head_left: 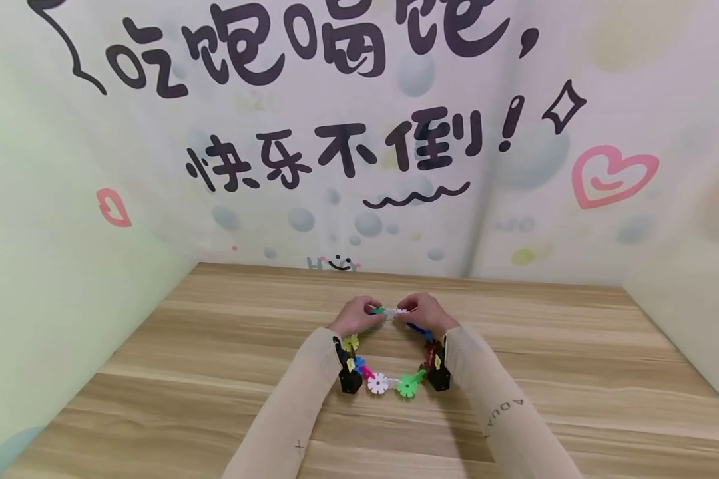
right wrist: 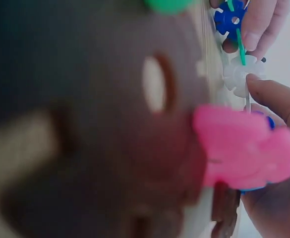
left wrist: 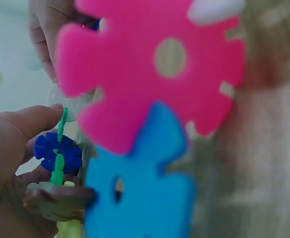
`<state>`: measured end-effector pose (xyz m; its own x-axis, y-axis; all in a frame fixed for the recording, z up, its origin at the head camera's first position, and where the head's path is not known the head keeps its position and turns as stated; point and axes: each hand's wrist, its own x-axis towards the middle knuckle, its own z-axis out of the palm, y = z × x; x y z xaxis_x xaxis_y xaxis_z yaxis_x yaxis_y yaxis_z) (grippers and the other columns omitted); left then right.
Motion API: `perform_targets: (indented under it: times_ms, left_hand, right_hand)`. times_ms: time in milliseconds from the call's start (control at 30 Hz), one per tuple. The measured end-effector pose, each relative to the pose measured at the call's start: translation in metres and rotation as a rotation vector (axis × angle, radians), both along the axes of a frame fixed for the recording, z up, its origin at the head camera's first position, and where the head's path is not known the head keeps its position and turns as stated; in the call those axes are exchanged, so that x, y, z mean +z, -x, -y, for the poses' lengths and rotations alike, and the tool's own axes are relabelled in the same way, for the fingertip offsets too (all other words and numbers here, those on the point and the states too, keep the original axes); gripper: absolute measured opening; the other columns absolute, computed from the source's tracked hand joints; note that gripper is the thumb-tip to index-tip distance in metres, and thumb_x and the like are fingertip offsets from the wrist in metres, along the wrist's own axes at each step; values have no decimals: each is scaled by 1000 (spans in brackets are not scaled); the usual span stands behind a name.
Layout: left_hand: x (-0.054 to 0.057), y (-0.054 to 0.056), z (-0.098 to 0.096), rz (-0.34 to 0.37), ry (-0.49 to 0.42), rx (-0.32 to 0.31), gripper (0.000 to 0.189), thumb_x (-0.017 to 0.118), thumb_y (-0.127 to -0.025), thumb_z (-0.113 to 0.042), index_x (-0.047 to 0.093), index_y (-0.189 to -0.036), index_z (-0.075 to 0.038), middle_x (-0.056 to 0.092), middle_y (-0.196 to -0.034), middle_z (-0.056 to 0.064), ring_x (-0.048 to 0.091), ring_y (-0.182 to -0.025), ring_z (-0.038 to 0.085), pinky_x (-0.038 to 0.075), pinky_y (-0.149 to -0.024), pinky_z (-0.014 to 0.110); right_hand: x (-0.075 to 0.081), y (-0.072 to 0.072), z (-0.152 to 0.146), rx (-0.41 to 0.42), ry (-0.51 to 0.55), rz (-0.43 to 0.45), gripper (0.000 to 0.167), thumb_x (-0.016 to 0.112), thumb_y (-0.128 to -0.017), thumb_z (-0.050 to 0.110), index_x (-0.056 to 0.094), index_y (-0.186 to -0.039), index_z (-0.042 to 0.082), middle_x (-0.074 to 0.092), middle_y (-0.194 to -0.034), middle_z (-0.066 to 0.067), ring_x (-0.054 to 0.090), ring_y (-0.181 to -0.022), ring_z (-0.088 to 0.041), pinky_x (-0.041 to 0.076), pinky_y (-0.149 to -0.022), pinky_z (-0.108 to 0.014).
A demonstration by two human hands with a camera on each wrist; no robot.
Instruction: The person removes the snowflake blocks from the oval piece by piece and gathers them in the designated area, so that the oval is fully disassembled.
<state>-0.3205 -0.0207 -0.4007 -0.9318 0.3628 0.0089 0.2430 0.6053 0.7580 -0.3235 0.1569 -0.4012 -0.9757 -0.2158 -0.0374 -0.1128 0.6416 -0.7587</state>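
Note:
A chain of notched plastic snowflake discs in many colours curves into a ring on the table, with white (head_left: 378,383) and green (head_left: 407,385) discs at its near side. My left hand (head_left: 359,315) pinches the far part of the chain by a thin green disc (left wrist: 63,124) beside a dark blue disc (left wrist: 70,153). Facing it, my right hand (head_left: 429,314) holds a translucent white disc (right wrist: 238,78), thumb on its edge. Green and white discs meet between the two hands. Large in the left wrist view are a pink disc (left wrist: 130,64) and a light blue disc (left wrist: 135,203).
The chain lies on a wood-grain table (head_left: 216,346). Behind stands a white printed cloth (head_left: 335,219). Dark wrist cameras (head_left: 351,379) hang inside the ring's sides, close to the discs. A blurred brown disc (right wrist: 110,148) fills much of the right wrist view.

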Motion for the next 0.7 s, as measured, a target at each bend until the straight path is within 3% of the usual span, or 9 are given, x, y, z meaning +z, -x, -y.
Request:
perform_targets:
  times_ms: [367,700]
  left_hand:
    - [-1,-1,0,15,8,9,29,63,-82,-14,58,-108,-1,59,-95,11,55,-87,21,47,-74,31]
    - [1,-6,5,12,-48,-34,29,64,-82,-12,58,-108,-1,59,-95,11,55,-86,22,47,-69,30]
  right_hand:
    - [-3,0,0,-4,-6,-1,24,67,-79,16,64,-98,1,60,-87,-6,52,-77,-17,45,-70,-29]
    - [4,-9,-2,62,-38,-104,26,68,-78,15,64,-99,0,62,-88,-7,54,-77,-16,47,-69,-29]
